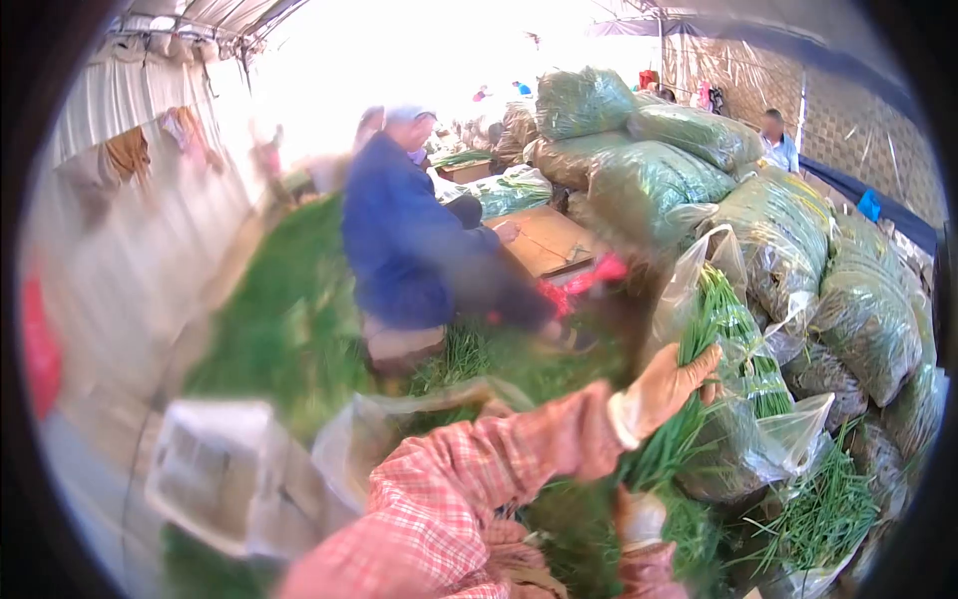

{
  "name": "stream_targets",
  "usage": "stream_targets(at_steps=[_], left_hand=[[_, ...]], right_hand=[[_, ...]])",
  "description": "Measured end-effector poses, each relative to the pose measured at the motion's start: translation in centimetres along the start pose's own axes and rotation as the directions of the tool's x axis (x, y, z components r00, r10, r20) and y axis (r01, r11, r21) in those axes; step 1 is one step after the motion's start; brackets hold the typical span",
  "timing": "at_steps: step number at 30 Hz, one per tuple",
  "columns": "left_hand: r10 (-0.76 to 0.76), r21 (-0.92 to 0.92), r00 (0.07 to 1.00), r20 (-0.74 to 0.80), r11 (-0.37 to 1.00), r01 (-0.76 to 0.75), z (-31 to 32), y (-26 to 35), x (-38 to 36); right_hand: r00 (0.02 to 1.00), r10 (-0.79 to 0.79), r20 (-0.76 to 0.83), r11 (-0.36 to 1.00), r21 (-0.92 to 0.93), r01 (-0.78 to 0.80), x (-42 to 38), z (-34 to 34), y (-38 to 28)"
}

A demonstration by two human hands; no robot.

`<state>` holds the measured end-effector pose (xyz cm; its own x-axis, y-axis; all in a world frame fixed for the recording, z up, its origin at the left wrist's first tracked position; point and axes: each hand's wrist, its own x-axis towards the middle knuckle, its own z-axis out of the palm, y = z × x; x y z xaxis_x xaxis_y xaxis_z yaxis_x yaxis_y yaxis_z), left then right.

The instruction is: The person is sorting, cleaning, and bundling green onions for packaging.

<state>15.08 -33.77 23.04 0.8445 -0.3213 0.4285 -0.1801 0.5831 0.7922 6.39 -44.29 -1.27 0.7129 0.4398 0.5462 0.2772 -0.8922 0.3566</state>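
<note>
Ground (289, 329) underfoot is strewn with loose green stalks (469, 354) at centre. At three o'clock, filled sacks of greens (858, 319) stack up on it. At seven o'clock a white crate (215, 469) sits there, blurred.

No text, label, brand, number or sign can be read. The clear plastic bag (743, 329) of green chives carries no legible print, and the stacked green sacks (689, 180) behind it and the blurred white crate (215, 469) show none either.
</note>
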Motion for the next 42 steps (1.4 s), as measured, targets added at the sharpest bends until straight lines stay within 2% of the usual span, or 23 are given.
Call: stream_targets(at_steps=[2,5,8,10,12,14,15,16,17,18,22,23,24,26,27,29,30,31,34,36,37,40,42], left_hand=[[-0.023,-0.061,0.999,0.033,0.998,0.025,-0.9,-0.7,0.0],[-0.102,0.066,0.995,-0.006,0.993,0.102,-2.3,-0.8,0.1],[-0.109,0.138,0.976,-0.189,0.981,0.137,-2.4,1.5,-0.2],[-0.099,0.003,0.971,-0.218,0.995,0.103,-3.8,1.3,0.7],[-0.16,-0.114,0.984,-0.078,0.982,0.15,-4.8,2.3,0.8],[-0.07,0.025,0.985,-0.161,0.997,0.075,-3.4,3.5,0.4],[0.041,0.146,0.982,-0.186,0.989,-0.014,-3.5,3.8,0.4],[0.122,0.007,0.991,0.063,0.992,-0.123,-7.8,4.4,2.3],[0.279,0.284,0.894,-0.352,0.941,-0.182,-8.0,7.3,3.2],[0.07,-0.11,0.939,0.335,0.993,-0.035,-8.7,11.0,4.7],[0.11,0.012,0.994,-0.014,0.994,-0.11,-4.3,13.3,5.1],[0.071,-0.12,0.973,0.22,0.992,-0.045,-5.3,13.2,6.0],[0.124,0.0,0.992,-0.034,0.992,-0.124,-3.4,13.3,5.7],[0.295,0.258,0.821,-0.489,0.948,-0.187,1.1,12.0,5.4],[0.233,0.197,0.862,-0.451,0.968,-0.158,1.7,11.7,5.2],[0.008,0.008,0.998,0.062,1.0,-0.009,-0.4,11.7,5.3],[-0.083,-0.048,0.938,0.338,0.993,0.105,-1.1,11.5,5.4],[-0.099,-0.063,0.912,0.398,0.989,0.135,-0.6,10.7,5.1],[-0.186,-0.08,0.846,0.5,0.962,0.26,1.1,8.2,3.8],[-0.221,-0.132,0.813,0.538,0.931,0.341,1.6,7.0,2.8],[-0.232,-0.162,0.815,0.532,0.916,0.366,1.4,6.8,2.3],[-0.239,-0.243,0.863,0.444,0.896,0.373,-2.0,6.7,1.4],[-0.25,-0.261,0.93,0.27,0.911,0.32,-7.1,6.4,0.3]], right_hand=[[0.997,-0.052,-0.058,0.98,-0.195,0.04,-0.6,0.4,0.2],[0.948,0.137,0.288,0.915,0.33,-0.232,-0.3,-1.4,1.1],[0.887,0.244,0.392,0.964,-0.197,-0.178,-8.3,9.7,-0.3],[0.935,0.179,0.306,0.954,0.179,-0.241,-6.3,4.8,0.3],[0.751,0.121,0.649,0.941,0.167,-0.295,-6.0,4.4,0.9],[0.806,0.211,0.552,0.936,0.124,-0.33,-4.6,2.6,0.8],[0.734,0.249,0.632,0.919,0.085,-0.384,-4.4,2.8,0.8],[0.615,0.273,0.74,0.882,0.063,-0.467,-7.1,3.5,0.7],[0.491,0.285,0.823,0.837,0.036,-0.546,-10.5,4.9,0.9],[0.374,0.279,0.884,0.8,0.002,-0.601,-11.9,6.1,1.7],[0.251,0.311,0.917,0.627,0.0,-0.779,-12.2,6.0,3.5],[0.432,0.007,0.902,0.758,0.277,-0.59,-11.2,2.6,5.3],[0.456,-0.081,0.886,0.686,0.381,-0.62,-10.6,0.8,6.3],[0.5,-0.236,0.833,0.515,0.544,-0.663,-9.2,-0.9,8.5],[0.573,-0.238,0.784,0.556,0.594,-0.582,-8.3,-1.5,9.8],[0.626,-0.129,0.769,0.656,0.539,-0.528,-3.7,-5.7,13.0],[0.604,-0.008,0.797,0.701,0.435,-0.565,0.5,-9.2,14.1],[0.83,0.067,0.553,0.762,0.509,-0.401,2.8,-10.0,15.0],[0.961,0.267,0.07,0.453,0.871,-0.189,11.6,-14.7,15.8],[0.982,0.154,0.111,-0.24,0.968,-0.072,14.5,-15.5,13.9],[0.977,-0.019,0.214,-0.382,0.901,-0.205,15.0,-14.9,12.5],[0.838,-0.462,0.289,-0.527,0.67,-0.522,11.5,-10.6,7.8],[0.809,-0.546,0.216,-0.63,0.531,-0.567,6.7,-7.0,3.8]])
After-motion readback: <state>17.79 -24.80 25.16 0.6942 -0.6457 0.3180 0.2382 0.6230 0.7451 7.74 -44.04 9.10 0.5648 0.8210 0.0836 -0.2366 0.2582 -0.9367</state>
